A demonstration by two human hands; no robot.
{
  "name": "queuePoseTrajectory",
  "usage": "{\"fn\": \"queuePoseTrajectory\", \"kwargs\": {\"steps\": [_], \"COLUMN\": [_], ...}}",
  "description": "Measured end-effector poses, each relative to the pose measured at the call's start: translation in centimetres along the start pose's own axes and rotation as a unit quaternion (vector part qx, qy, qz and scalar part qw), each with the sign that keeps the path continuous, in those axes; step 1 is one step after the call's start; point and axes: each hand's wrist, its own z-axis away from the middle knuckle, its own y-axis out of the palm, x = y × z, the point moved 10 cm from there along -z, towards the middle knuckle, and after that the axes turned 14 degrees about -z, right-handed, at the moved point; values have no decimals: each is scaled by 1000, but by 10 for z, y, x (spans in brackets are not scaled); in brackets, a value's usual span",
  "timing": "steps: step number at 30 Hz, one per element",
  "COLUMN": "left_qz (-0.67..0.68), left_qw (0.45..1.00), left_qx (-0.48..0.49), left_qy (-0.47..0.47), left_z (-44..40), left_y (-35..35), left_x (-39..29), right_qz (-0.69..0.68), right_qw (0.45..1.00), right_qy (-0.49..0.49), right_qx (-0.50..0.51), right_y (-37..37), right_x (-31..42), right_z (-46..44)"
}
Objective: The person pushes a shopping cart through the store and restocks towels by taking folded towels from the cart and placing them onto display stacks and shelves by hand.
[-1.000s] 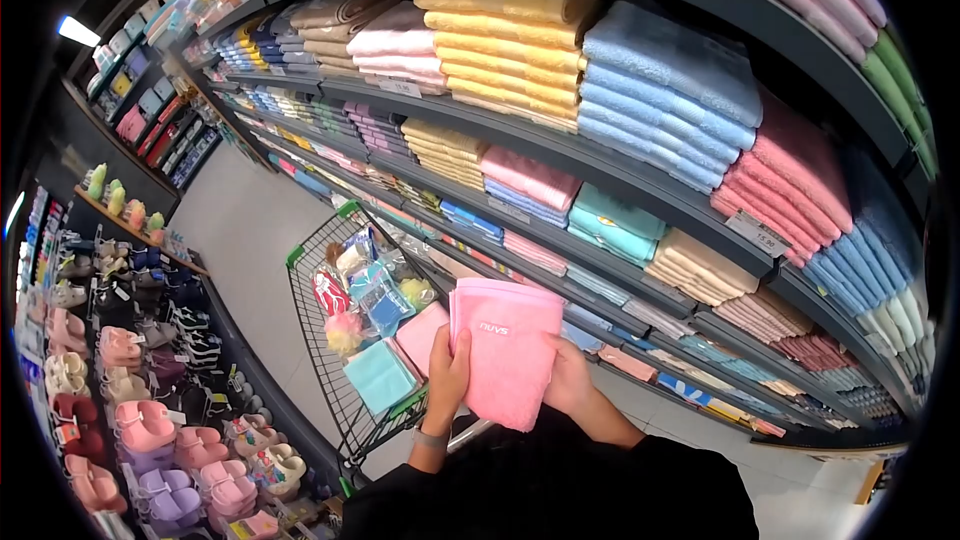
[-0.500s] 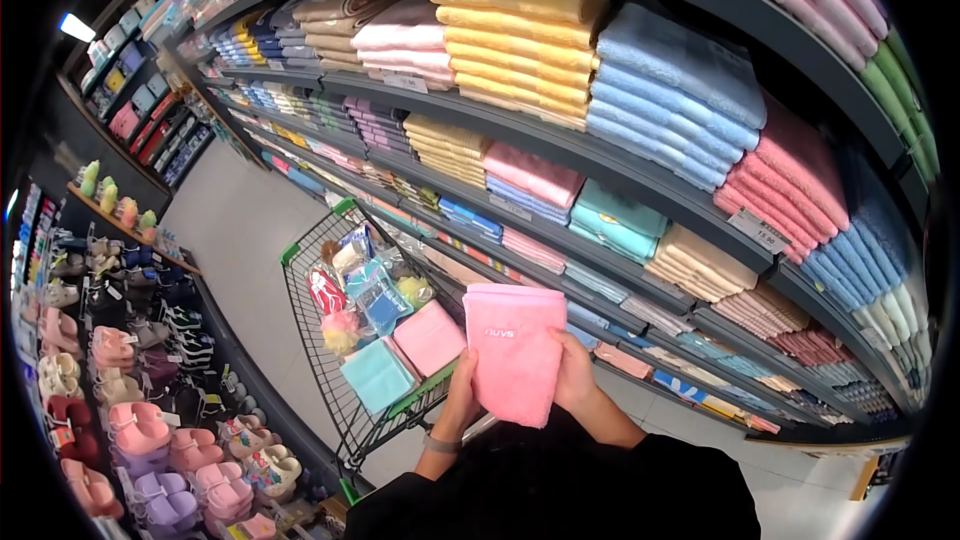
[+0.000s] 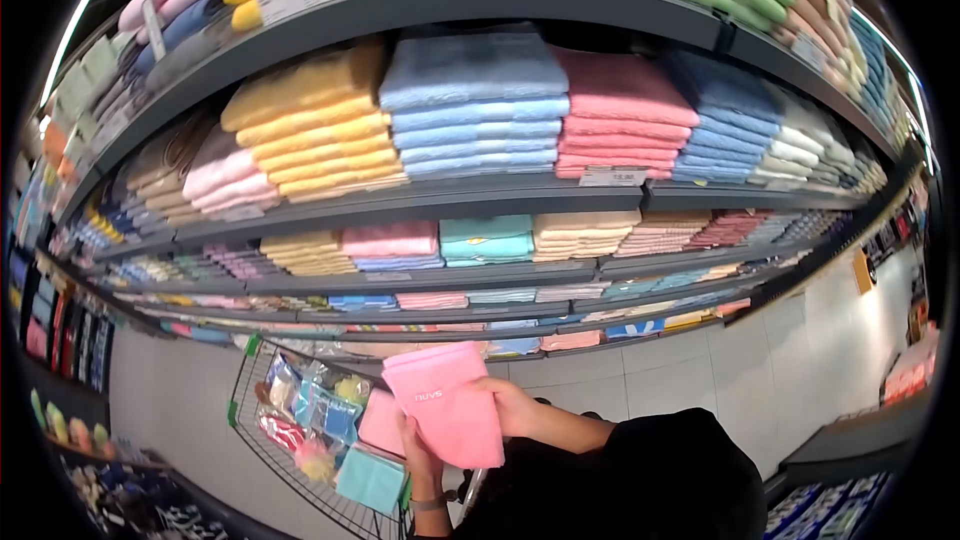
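A folded pink towel (image 3: 450,415) with small white lettering is held up in front of me. My left hand (image 3: 422,455) grips its lower left edge, with a band round the wrist. My right hand (image 3: 512,408) pinches the right edge. Just left of the towel stands a wire cart (image 3: 262,450) with green corners. Inside it lie another pink folded towel (image 3: 381,424), a turquoise folded cloth (image 3: 371,478) and several plastic-wrapped items (image 3: 326,408).
Long dark shelves (image 3: 480,198) of stacked towels run across ahead: yellow (image 3: 315,125), blue (image 3: 475,105), red-pink (image 3: 622,115). Shoe racks (image 3: 150,500) stand at the lower left. Tiled floor (image 3: 690,370) shows at the right, beside a low display (image 3: 850,440).
The view has turned to the right and up, so the shelves look level and more of the right side shows. The towel, still in both hands, is tilted differently.
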Motion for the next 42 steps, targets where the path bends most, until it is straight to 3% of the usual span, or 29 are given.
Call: {"fn": "queuePoseTrajectory", "kwargs": {"steps": [3, 7, 12, 15, 16, 19, 20, 21, 23, 27, 32, 35, 36, 40, 42], "left_qz": [119, 121, 248, 112, 128, -9, -12, -38, -92, -168, -211, -281, -324, -402, -457], "left_qw": [973, 962, 928, 977, 978, 999, 1000, 999, 995, 984, 961, 939, 926, 898, 858], "left_qx": [115, 168, 184, 139, 114, 33, 25, 25, 26, 63, 177, 198, 177, 79, 95], "left_qy": [-160, -179, -208, -113, -117, 2, 10, 9, 3, 15, -31, 12, 77, 159, 213], "left_z": [13, 26, 28, 16, 13, 14, 15, 13, 10, 7, 1, -6, -9, -10, -8], "left_y": [43, 89, 161, 199, 204, 232, 242, 250, 262, 288, 310, 332, 334, 324, 328], "left_x": [31, 30, 24, 7, 8, -27, -32, -29, -20, -16, -17, -23, -32, -46, -50], "right_qz": [3, -3, -20, -8, 13, -77, -121, -6, 50, 17, 1, -2, -2, -9, -10], "right_qw": [997, 990, 977, 962, 960, 943, 948, 938, 935, 948, 949, 943, 941, 933, 930], "right_qy": [-73, -141, -208, -263, -271, -258, -207, -269, -291, -267, -267, -286, -293, -319, -329], "right_qx": [0, 21, 38, 72, 66, 198, 210, 219, 197, 173, 166, 169, 169, 165, 161], "right_y": [0, 13, 11, 10, 12, 54, 56, 56, 34, -5, -21, -19, -20, -24, -26], "right_x": [18, 58, 110, 144, 152, 175, 178, 194, 214, 224, 231, 239, 241, 246, 245], "right_z": [9, 41, 76, 107, 124, 174, 183, 194, 194, 185, 176, 180, 183, 188, 187]}}
